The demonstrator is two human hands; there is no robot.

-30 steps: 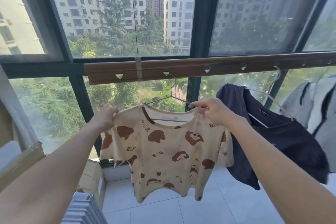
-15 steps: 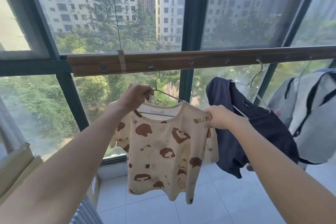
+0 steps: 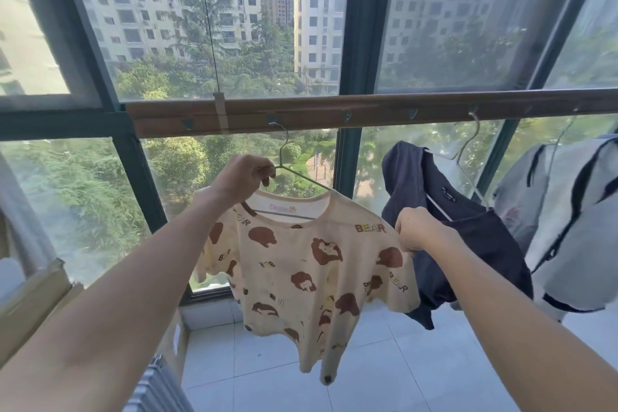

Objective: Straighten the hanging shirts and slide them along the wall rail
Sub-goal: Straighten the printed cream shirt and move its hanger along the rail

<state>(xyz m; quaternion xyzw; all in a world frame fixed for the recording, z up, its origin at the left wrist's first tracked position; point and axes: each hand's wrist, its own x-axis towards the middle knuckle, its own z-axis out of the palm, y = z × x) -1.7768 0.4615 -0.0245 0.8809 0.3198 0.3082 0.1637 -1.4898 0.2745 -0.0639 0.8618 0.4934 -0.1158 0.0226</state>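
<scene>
The left hand (image 3: 242, 177) is grasping the wire hanger (image 3: 302, 177), and the right hand (image 3: 418, 231) is pinching the bear shirt (image 3: 301, 264) by its shoulder.

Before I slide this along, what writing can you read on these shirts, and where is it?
"BEAR": repeated brown print on the cream bear shirt, clearest on its shoulder beside the right hand.
Pink neck label on that shirt: blurred, unreadable.
Neck label of the navy shirt: too small to read.
</scene>
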